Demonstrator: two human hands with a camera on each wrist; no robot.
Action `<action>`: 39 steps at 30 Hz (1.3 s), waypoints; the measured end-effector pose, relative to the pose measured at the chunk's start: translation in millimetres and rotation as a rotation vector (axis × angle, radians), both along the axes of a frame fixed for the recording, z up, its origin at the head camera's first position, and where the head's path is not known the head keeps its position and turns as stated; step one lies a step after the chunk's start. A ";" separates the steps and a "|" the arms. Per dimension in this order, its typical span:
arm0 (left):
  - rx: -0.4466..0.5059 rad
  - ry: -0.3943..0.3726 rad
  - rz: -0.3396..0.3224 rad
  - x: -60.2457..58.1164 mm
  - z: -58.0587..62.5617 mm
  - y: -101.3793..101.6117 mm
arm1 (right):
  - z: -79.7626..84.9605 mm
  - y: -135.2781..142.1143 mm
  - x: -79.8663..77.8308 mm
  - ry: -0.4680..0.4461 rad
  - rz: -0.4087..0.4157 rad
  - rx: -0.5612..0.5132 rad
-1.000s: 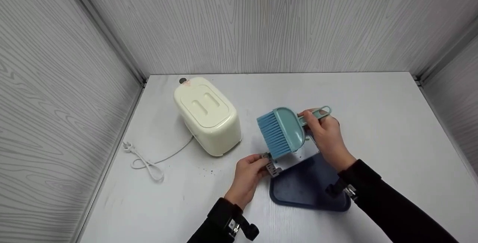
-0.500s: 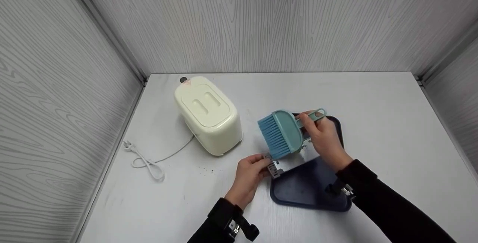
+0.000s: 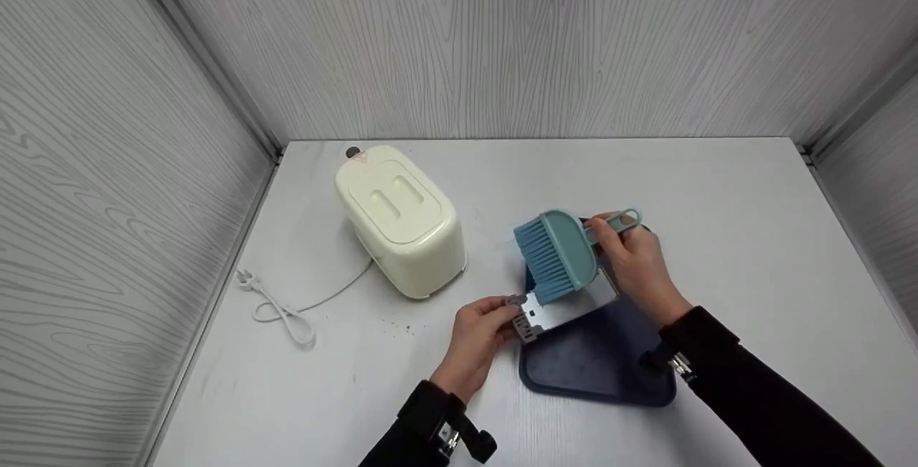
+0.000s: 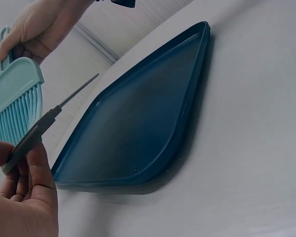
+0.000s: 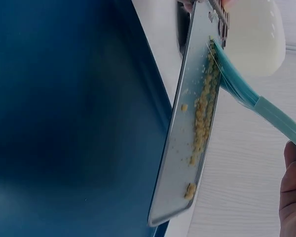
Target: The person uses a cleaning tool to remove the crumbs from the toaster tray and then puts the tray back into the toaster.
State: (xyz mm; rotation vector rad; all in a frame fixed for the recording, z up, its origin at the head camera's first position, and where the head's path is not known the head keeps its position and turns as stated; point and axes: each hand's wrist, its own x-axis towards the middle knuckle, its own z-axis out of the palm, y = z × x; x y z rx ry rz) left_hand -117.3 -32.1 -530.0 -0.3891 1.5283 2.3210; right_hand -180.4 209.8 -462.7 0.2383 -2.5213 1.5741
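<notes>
In my left hand (image 3: 477,334) I pinch the grey slotted end of a thin metal crumb tray (image 3: 577,309), fingers below and thumb on top. The crumb tray slants over a dark blue tray (image 3: 595,370) on the table. My right hand (image 3: 635,259) grips the handle of a teal brush (image 3: 571,248). Its blue bristles (image 5: 237,81) lie on the crumb tray near the slotted end. Yellow-brown crumbs (image 5: 202,118) form a band along one long edge of the crumb tray, with a few loose ones in its middle.
A cream toaster (image 3: 398,209) with a closed lid stands to the left of the hands. Its white cord and plug (image 3: 290,323) lie looped at the far left. Dark specks (image 3: 398,328) are scattered on the white table between toaster and left hand. Grey wood-grain panels surround the table.
My right hand and the brush have shifted to the right along the crumb tray, baring more metal near the slotted end. My left hand stays almost where it was.
</notes>
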 end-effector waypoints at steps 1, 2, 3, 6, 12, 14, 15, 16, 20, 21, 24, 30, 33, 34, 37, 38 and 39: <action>-0.003 0.001 -0.001 0.0 -0.3 0.0 | -0.4 2.0 0.1 -0.007 -0.009 0.007; -0.005 0.003 -0.003 0.0 -0.5 -0.1 | -0.5 4.1 0.1 -0.014 -0.016 0.009; -0.008 0.003 -0.004 -0.2 -0.7 -0.3 | -1.0 6.2 0.0 -0.018 -0.023 0.016; -0.016 -0.002 -0.007 -0.4 -1.4 -0.7 | -2.1 12.2 -0.4 -0.021 -0.048 0.030; -0.010 -0.001 -0.006 -0.3 -1.3 -1.9 | -5.1 22.8 -2.1 -0.013 -0.067 0.045; -0.002 0.006 -0.008 -0.1 -1.5 -2.1 | -5.8 25.9 -2.8 -0.010 -0.065 0.054; 0.001 0.009 -0.008 -0.1 -1.5 -2.1 | -6.2 27.7 -3.1 -0.009 -0.066 0.059; 0.004 0.011 -0.009 0.1 -1.6 -2.2 | -6.5 29.4 -3.4 -0.008 -0.067 0.062; 0.007 0.014 -0.004 0.6 -1.5 -3.0 | -6.5 35.5 -5.5 -0.002 -0.087 0.087; 0.006 0.013 -0.004 0.7 -1.6 -3.1 | -6.1 36.9 -5.9 -0.001 -0.094 0.093; 0.005 0.010 0.000 0.7 -1.9 -3.3 | -5.6 41.1 -7.7 0.000 -0.115 0.115; -0.008 0.012 0.002 0.6 -3.2 -4.6 | -7.9 47.9 -10.4 0.008 -0.141 0.136; -0.013 0.021 0.003 0.6 -3.4 -4.9 | -9.0 51.0 -11.5 0.015 -0.149 0.140; -0.014 0.023 0.004 0.6 -3.4 -5.0 | -9.3 51.9 -11.8 0.017 -0.151 0.143; -0.018 0.031 0.006 0.6 -3.1 -5.2 | -9.8 55.6 -12.6 0.016 -0.155 0.148; -0.020 0.032 0.007 0.4 -3.0 -5.2 | -9.8 56.5 -12.9 0.014 -0.156 0.148; -0.022 0.031 0.008 0.4 -2.8 -5.3 | -9.9 57.7 -13.3 0.012 -0.157 0.151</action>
